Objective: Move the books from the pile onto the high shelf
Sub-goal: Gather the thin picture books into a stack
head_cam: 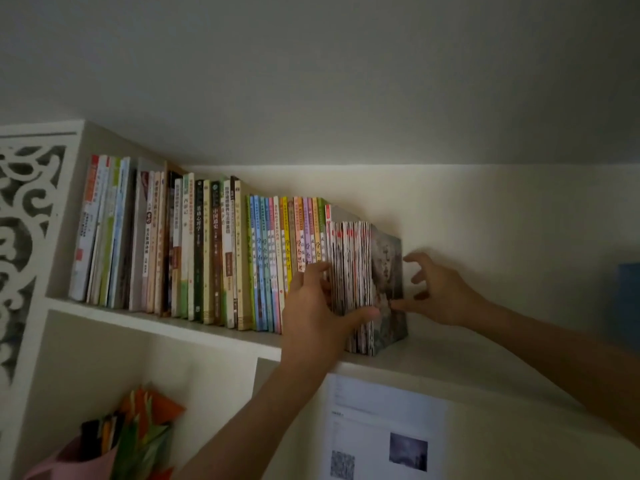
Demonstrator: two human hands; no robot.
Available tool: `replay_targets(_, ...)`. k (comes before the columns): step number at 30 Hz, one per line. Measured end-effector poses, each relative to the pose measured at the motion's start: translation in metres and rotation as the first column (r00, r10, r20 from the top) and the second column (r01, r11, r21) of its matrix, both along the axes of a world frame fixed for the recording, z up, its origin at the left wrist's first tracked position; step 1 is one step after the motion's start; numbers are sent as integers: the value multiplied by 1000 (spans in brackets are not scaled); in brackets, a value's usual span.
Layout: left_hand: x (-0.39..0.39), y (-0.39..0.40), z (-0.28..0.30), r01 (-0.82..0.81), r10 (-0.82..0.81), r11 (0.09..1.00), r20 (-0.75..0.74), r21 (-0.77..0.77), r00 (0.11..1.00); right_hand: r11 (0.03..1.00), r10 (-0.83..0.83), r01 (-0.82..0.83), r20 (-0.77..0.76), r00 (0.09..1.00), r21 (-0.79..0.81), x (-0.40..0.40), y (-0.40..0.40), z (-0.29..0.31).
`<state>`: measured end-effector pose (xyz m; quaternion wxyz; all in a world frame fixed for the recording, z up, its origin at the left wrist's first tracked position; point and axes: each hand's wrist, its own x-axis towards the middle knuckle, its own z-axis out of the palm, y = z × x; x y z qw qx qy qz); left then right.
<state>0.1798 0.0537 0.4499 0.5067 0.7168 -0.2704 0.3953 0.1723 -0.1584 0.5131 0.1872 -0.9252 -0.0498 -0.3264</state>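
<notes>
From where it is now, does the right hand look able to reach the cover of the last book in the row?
Probably yes: the right hand already touches the end book's cover, with bare shelf beside it.

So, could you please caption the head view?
Both hands settle a batch of thin books upright on the high shelf.

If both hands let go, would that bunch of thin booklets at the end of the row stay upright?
Probably not: the thin booklets have open shelf to their right, nothing propping them. They look slim, so likely floppy and apt to slide sideways.

Glossy paper book spines (207,244) on a smooth matt white shelf (166,325)
</notes>
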Motion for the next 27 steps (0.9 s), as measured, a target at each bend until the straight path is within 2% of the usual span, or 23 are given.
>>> replay_targets(2,3,8,0,60,-61,998,29,32,998,980,198,-197,-29,980,33,-16,13,-2)
replay_targets(4,8,17,-2,87,-94,992,70,96,993,923,346,-327,-66,936,201,-32,28,-6)
replay_targets(5,10,20,-3,66,-78,990,94,127,993,915,363,-341,-71,929,216,-37,34,-9)
replay_targets(9,16,14,-5,-37,19,993,159,111,987,971,234,-234,-9,972,-53,-32,47,-22)
replay_targets(13,17,11,-4,-69,51,992,162,105,986,976,209,-211,-41,977,-56,-25,51,-24)
replay_targets(16,13,18,2,-126,77,967,218,220,973,945,325,-321,-69,943,68,-26,45,-11)
replay_targets(19,12,25,13,-123,19,881,226,457,974,919,377,-357,-110,920,169,-32,41,8)
replay_targets(22,22,30,14,-152,8,816,252,557,968,919,368,-331,-169,914,214,-26,38,19)
replay_targets(24,32,34,12,-302,88,770,374,562,923,899,393,-334,-187,900,282,-19,37,19)
replay_targets(27,34,35,12,-574,279,614,532,542,800,891,419,-362,-192,887,273,-10,40,18)
